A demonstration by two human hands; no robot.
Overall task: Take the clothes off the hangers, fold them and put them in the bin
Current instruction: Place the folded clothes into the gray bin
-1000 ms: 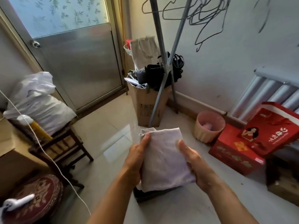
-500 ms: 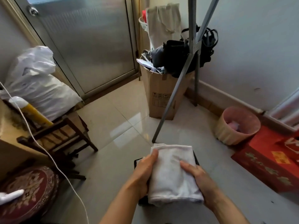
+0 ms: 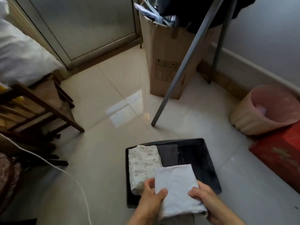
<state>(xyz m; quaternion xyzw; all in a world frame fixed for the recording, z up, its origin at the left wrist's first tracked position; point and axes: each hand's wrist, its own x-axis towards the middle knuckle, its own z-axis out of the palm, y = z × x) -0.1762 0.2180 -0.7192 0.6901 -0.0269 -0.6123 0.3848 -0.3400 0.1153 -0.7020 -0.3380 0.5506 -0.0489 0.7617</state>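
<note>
Holding the folded grey cloth [image 3: 177,189] with both hands, you have it low in the middle of the frame, just over the near end of the black bin [image 3: 209,164] on the floor. Your left hand [image 3: 151,197] grips the left edge with the thumb pressed on top. Your right hand [image 3: 206,200] grips the right edge the same way. Neither hand has let go.

The long side of the cloth runs from the bottom of the frame up toward the middle, tipped a little to the right. The bin's long side runs nearly the same way, so I think you need very little turning.

Two folded things lie in the bin already. A pale patterned cloth [image 3: 142,164] fills the left side, and a dark cloth [image 3: 168,155] sits beside it at the far end. The bare dark spot is on the right side of the bin, and your right hand is the nearer one to it. I think the cloth should go down and a bit to the right.

The tall cardboard box [image 3: 164,54] at the upper middle has small printed signs on its side, too small to read. The red box [image 3: 279,156] at the right edge has gold marks, too blurry to read.
</note>
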